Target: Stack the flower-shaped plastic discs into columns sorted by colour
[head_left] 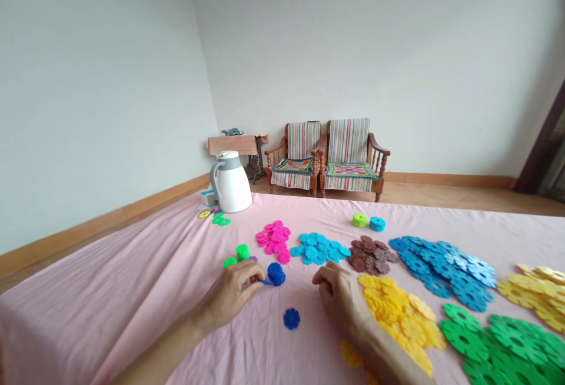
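My left hand (232, 292) pinches the edge of a dark blue snowflake disc (266, 282) between thumb and fingers, just left of a small stack of dark blue discs (276, 273). On the cloth nearer to me lies a single dark blue disc (291, 318), flat and apart from the stack. My right hand (343, 295) hovers low beside the yellow disc pile (392, 311), its fingers curled inward. Whatever those fingers may hold is hidden. Behind my left hand stand bright green stacked discs (242, 251), with a purple piece (253, 259) partly covered.
Pink (275, 238), light blue (320, 248), brown (371, 255), blue (441, 267) and green (507, 344) disc piles spread across the pink cloth (168, 291). Lime (359, 220) and teal (377, 223) stacks sit farther back. A white jug (233, 188) stands at the far left edge.
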`<state>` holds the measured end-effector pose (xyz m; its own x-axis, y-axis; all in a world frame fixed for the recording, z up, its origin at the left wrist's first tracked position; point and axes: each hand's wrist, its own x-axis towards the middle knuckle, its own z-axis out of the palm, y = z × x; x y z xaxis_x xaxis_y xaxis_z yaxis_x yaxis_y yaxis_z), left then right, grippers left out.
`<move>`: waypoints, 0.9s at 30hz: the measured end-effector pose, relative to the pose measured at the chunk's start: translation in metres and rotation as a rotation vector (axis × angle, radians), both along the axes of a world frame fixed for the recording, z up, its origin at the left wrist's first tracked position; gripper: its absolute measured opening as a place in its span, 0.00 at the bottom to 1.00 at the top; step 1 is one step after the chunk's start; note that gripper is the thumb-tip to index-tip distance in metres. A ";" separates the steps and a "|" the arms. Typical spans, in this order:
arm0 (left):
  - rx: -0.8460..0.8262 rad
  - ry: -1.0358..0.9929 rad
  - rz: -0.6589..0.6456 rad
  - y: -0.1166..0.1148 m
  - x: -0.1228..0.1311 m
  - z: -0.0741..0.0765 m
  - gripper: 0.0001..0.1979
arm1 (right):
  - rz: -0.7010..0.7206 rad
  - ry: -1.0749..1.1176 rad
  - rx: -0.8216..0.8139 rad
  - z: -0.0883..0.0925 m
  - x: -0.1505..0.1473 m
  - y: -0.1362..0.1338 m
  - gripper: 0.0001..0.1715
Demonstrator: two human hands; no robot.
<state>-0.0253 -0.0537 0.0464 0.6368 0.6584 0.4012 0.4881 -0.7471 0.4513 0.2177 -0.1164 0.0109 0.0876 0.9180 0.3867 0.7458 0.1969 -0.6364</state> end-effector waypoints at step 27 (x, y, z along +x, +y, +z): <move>0.037 0.030 0.009 0.008 0.009 -0.007 0.07 | 0.007 0.012 -0.075 0.007 -0.003 -0.005 0.17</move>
<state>-0.0162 -0.0453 0.0395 0.6431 0.6493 0.4060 0.5076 -0.7584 0.4088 0.2144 -0.1218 0.0182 0.0853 0.9451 0.3155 0.7366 0.1534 -0.6587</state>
